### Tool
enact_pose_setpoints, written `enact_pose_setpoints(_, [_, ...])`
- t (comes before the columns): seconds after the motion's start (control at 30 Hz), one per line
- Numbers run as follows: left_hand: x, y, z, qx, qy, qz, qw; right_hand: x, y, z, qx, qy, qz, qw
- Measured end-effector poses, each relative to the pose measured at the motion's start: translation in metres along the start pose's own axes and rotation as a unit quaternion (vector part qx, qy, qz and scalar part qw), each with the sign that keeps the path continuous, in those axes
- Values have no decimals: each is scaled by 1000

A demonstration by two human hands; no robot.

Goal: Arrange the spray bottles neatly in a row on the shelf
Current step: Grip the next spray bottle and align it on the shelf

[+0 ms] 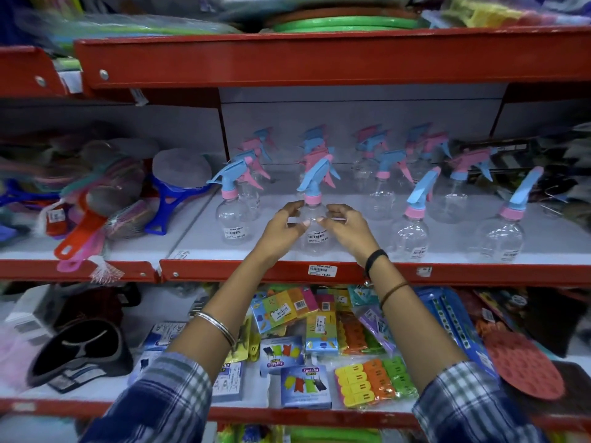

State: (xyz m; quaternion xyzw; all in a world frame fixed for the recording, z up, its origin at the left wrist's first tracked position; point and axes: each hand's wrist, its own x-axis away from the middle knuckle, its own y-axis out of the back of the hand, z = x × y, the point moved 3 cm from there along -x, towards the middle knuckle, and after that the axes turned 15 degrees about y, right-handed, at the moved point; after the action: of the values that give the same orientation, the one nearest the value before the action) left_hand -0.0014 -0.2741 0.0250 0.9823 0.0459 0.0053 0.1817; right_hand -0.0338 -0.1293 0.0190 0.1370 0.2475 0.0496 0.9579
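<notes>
Several clear spray bottles with blue and pink trigger heads stand on the middle shelf (351, 255) in loose rows. At the front stand one on the left (231, 219), one in the centre (315, 233) and two on the right (411, 233) (500, 238). More bottles (380, 187) stand behind them, back to the wall. My left hand (281, 230) and my right hand (350, 228) cup the centre front bottle from both sides. Thumbs and fingertips rest on its shoulders, and it stands upright on the shelf.
Strainers and plastic utensils (96, 203) are piled on the shelf section to the left. Dark goods (556, 174) crowd the right end. A red shelf edge (319, 55) runs overhead. The lower shelf holds packs of clothes pegs (367, 378) and boxes.
</notes>
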Motion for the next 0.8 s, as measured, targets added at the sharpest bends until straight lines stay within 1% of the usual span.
enact_pose_setpoints(0.2, [23, 3, 4, -28, -15, 11, 999, 29, 3, 11, 17, 31, -7, 999])
enact_pose_setpoints(0.37, [31, 2, 8, -32, -28, 11, 999, 40, -3, 15, 27, 25, -17, 999])
enact_pose_setpoints(0.47, [34, 4, 12, -32, -35, 12, 999, 45, -6, 15, 56, 14, -20, 998])
enact_pose_setpoints(0.53, [37, 7, 16, -21, -33, -7, 999, 50, -7, 15, 78, 13, -37, 996])
enact_pose_setpoints(0.57, [39, 12, 19, -10, -35, -27, 999, 54, -8, 16, 91, 20, -53, 994])
enact_pose_setpoints(0.63, [42, 28, 25, 26, -49, -92, 994, 65, -12, 23, 98, 52, -116, 987])
enact_pose_setpoints(0.7, [44, 52, 34, 68, -61, -190, 977, 77, -20, 37, 97, 124, -192, 969])
enact_pose_setpoints(0.73, [44, 68, 41, 88, -61, -244, 964, 80, -30, 47, 103, 165, -206, 959])
enact_pose_setpoints(0.77, [43, 79, 45, 105, -55, -286, 951, 84, -37, 55, 109, 199, -198, 953])
enact_pose_setpoints(0.8, [41, 89, 49, 118, -45, -313, 941, 85, -48, 62, 108, 225, -173, 953])
